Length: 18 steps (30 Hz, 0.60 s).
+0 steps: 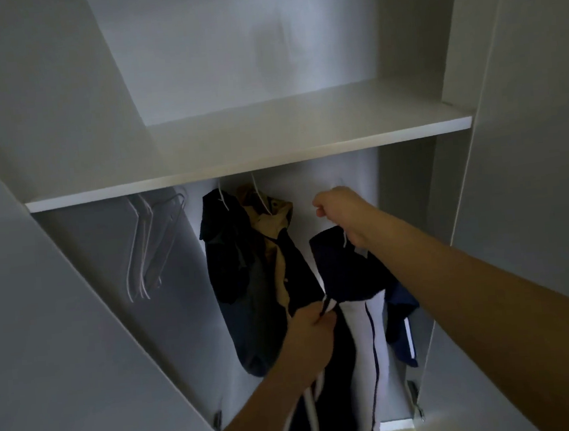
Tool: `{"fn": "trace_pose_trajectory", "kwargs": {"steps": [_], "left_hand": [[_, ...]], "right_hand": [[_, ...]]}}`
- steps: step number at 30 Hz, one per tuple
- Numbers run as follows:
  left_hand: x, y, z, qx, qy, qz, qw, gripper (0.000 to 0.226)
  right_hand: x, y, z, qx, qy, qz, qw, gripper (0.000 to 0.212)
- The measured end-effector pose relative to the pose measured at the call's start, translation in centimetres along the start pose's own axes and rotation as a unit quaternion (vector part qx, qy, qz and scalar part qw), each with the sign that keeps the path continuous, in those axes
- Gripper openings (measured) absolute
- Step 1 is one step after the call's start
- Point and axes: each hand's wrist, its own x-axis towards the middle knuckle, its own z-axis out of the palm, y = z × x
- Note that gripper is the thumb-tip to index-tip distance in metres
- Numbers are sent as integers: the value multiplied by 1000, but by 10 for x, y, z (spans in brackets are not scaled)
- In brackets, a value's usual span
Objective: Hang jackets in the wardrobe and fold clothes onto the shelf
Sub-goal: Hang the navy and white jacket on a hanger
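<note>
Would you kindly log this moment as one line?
right hand: grips white hanger | left hand: pinches navy-and-white jacket | shelf: bare

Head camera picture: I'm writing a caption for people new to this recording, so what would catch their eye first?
First, the navy and white jacket at centre right under the shelf, held up by both hands: the right hand grips its hanger top, the left hand pinches its front edge. Just left of it hang two dark jackets, one with a tan lining, and spare white hangers dangle at far left.
</note>
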Motion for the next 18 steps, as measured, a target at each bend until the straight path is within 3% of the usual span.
{"fn": "trace_pose_trajectory", "kwargs": {"steps": [1,7,13,16,18], "left_hand": [[13,2,15,-20,4,-11,1000,17],[98,6,79,-122,59,-75,988,37],[155,20,104,-145,173,-5,974,26],[176,30,93,-130,233,31,963,36],[191,35,79,-81,280,71,954,23]], "right_hand": [[15,1,0,-26,-1,6,1000,43],[99,22,-9,-122,4,9,992,37],[150,27,-1,-123,-43,-71,989,48],[162,18,5,-146,-61,-97,983,49],[169,14,9,-195,-52,-103,974,49]]}}
